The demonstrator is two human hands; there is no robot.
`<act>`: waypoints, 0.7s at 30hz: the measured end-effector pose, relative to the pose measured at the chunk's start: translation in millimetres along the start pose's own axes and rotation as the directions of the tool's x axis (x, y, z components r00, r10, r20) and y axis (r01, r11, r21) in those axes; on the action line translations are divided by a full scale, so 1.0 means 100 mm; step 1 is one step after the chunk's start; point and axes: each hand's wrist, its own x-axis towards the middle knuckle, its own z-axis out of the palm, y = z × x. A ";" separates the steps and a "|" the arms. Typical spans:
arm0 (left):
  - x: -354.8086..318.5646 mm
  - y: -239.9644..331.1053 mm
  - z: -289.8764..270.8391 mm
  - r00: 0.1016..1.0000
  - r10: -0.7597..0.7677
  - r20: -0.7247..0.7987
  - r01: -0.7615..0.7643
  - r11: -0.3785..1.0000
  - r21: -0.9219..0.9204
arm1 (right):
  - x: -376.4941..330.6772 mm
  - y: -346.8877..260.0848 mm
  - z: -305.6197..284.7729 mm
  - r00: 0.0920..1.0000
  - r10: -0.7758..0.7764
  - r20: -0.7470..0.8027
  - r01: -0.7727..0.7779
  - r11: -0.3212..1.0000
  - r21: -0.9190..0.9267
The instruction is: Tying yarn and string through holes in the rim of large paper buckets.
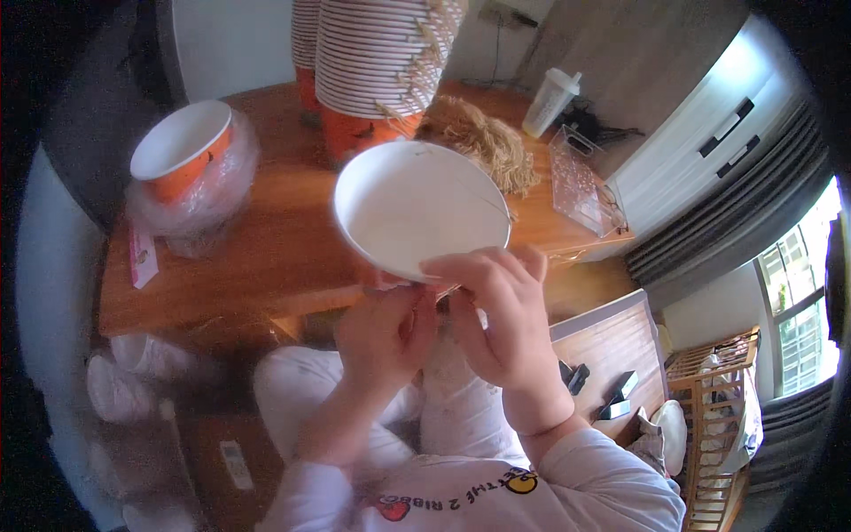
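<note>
- The white paper bowl (417,208) is held up over the wooden table (266,257), its open mouth tipped toward the camera; both hands pinch its lower rim and nothing supports the far side.
- The left hand (383,332) has fingers curled narrow at the rim beside something small — too blurred to identify. The right hand (496,310) clamps the rim between thumb and fingers.
- A harder squeeze would likely crease the thin wall.
- The tall stack of bowls (377,53) and loose straw-coloured fibre (483,142) lie just behind — a forward swing could topple or scatter them.
</note>
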 end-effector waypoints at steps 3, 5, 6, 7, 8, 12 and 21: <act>0.00 -0.02 -0.01 0.999 0.028 -0.025 -0.028 1.000 0.000 | 0.06 -0.04 -0.01 0.997 0.025 0.074 -0.029 0.998 0.056; 0.00 -0.02 -0.05 0.998 0.046 -0.039 -0.046 0.999 0.009 | 0.05 -0.06 0.01 0.997 0.052 0.065 -0.059 0.992 0.112; -0.01 -0.02 -0.05 1.000 0.020 -0.010 -0.019 1.000 0.013 | 0.03 -0.04 0.04 0.994 0.089 0.060 -0.098 0.982 0.163; -0.02 -0.01 -0.07 1.000 -0.007 0.020 0.007 1.000 0.018 | 0.01 -0.04 0.06 0.994 0.089 0.061 -0.098 0.982 0.163; -0.02 0.03 -0.11 1.000 -0.009 0.020 0.009 1.000 0.019 | -0.01 -0.04 0.10 0.994 0.103 -0.022 -0.097 0.977 0.192; -0.06 0.11 -0.18 0.980 -0.196 0.045 0.201 0.958 -0.204 | -0.21 0.00 0.15 0.970 0.047 -0.239 0.017 0.965 0.260; -0.01 0.03 -0.19 0.907 -0.321 0.274 0.420 0.621 -0.662 | -0.54 0.06 0.40 0.977 0.026 -0.213 0.089 0.854 0.512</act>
